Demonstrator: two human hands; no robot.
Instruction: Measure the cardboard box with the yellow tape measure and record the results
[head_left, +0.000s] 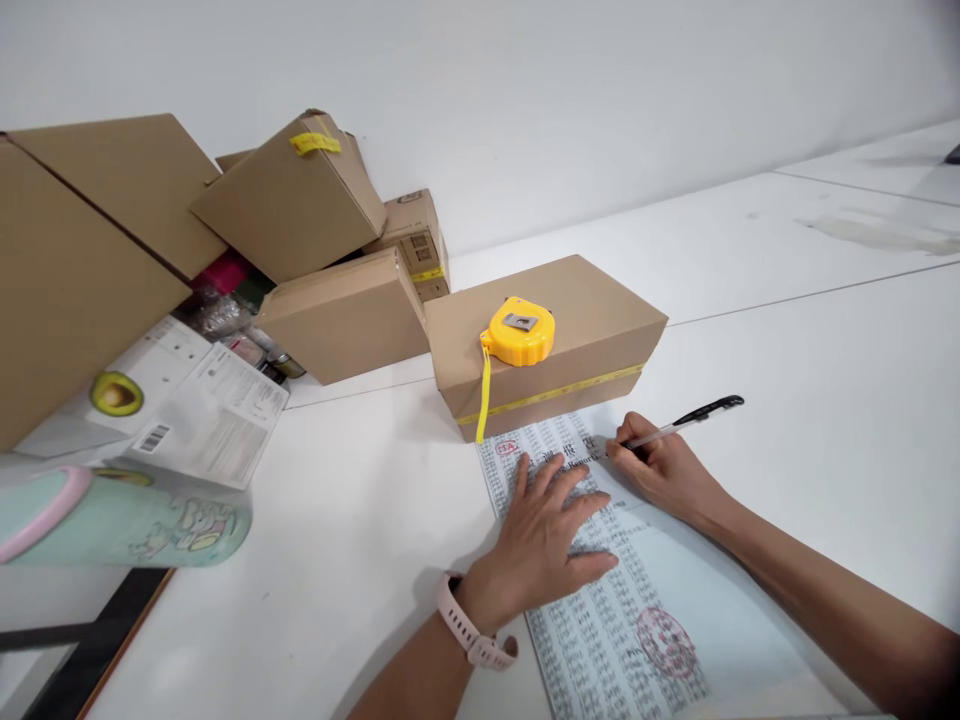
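A sheet of paper (600, 610) with dense rows of print and red stamps lies on the white table. My left hand (551, 525), a pink watch band at its wrist, rests flat on it with fingers spread. Near the sheet's top right, my right hand (664, 465) grips a pen (694, 415) with a black clip end; its tip is hidden behind the fingers. Just beyond the paper sits a closed cardboard box (592, 300) with a yellow strip along its front. On top of that box is a yellow tape measure (521, 332), its short end hanging over the front edge.
Several cardboard boxes (300, 210) are piled at the back left against the wall. A white carton with an avocado picture (225, 400) and a mint-green bottle (172, 520) stand at the left. The table's edge (127, 640) shows at lower left.
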